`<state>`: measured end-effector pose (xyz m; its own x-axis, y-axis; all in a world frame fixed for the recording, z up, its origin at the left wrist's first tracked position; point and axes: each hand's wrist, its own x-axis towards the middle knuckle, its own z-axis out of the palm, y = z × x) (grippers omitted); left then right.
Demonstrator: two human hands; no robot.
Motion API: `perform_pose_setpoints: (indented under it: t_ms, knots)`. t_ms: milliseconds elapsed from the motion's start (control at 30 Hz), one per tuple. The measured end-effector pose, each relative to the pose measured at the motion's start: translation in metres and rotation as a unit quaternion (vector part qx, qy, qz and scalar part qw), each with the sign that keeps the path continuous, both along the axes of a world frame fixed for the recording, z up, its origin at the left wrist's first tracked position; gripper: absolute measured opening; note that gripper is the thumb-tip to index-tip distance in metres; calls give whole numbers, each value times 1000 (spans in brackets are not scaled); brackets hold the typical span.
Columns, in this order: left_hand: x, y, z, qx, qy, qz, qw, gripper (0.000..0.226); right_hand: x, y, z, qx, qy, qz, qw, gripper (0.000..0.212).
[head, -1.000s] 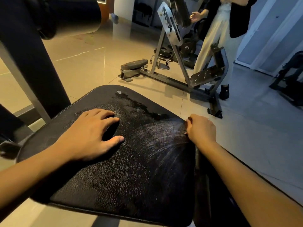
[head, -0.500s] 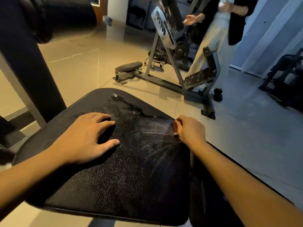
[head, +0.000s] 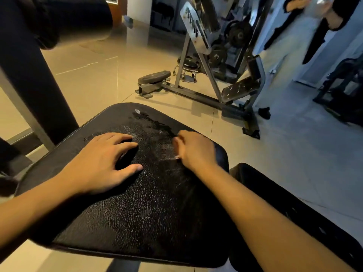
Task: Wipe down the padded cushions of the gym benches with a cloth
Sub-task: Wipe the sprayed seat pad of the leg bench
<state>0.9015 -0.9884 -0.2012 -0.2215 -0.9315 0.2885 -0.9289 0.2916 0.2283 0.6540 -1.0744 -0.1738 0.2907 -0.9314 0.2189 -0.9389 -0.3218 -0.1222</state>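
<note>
Gym bench cushion during wiping, seen from beside the bench. In the left half of the frame the left hand (head: 98, 163) rests on the black padded cushion (head: 137, 213), fingers spread and only slightly bent, gripping nothing visible; whether the dark shape beneath it is shadow or fabric cannot be told. At upper centre a wet patch (head: 153, 120) lies unspread near the cushion's far edge. Right of centre, faint wipe streaks (head: 172, 169) fan toward the right hand (head: 196, 150), which is curled into a fist around a pale scrap (head: 177, 158), probably the cloth. Judged progress: the right-centre zone is wiped; the far edge, the left part and the near part remain, as does the second pad (head: 294, 209) at lower right. Another machine (head: 206, 61) and a bystander (head: 294, 46) occupy the upper right.
</note>
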Motion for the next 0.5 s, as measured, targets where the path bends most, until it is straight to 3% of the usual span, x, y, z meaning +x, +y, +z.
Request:
perform_pose_setpoints:
  t_ms: [133, 233, 367, 500]
  knots:
    - [-3, 0, 0, -3, -6, 7, 1000, 80, -82, -17, -3, -27, 55, -139, 988, 31]
    - [-6, 1, 0, -4, -21, 14, 1000, 82, -70, -18, -7, -38, 65, -166, 983, 30]
    - [-6, 0, 1, -2, -20, 17, 1000, 80, 16, -13, -4, -27, -10, -85, 996, 31]
    - [-2, 1, 2, -11, -12, 51, 999, 78, 64, 4, 2, -8, 1, 27, 1000, 31]
